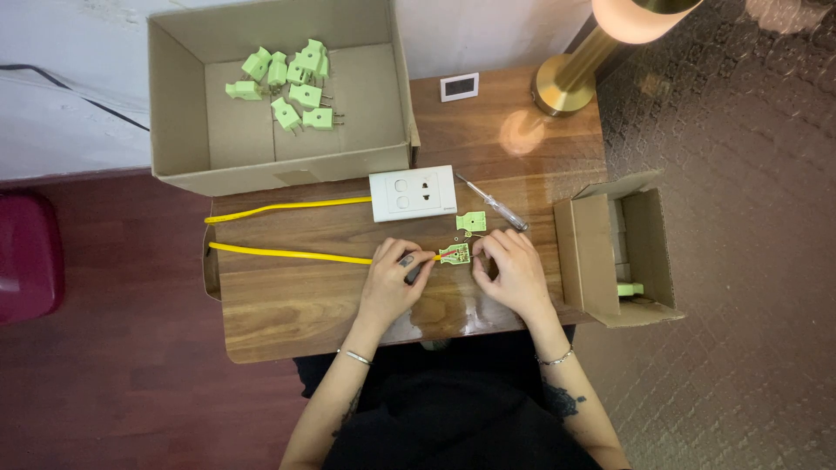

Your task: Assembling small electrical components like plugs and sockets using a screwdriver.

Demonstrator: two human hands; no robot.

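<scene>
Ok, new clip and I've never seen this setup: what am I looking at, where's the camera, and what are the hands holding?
One picture, from a camera worn on a person's head, looking down at a wooden table. The left hand pinches a yellow cable where it enters an open green plug half; the right hand touches that plug from the other side. Nearby lie a second plug half, a screwdriver, a white socket, a large box of green plugs, and a small box.
</scene>
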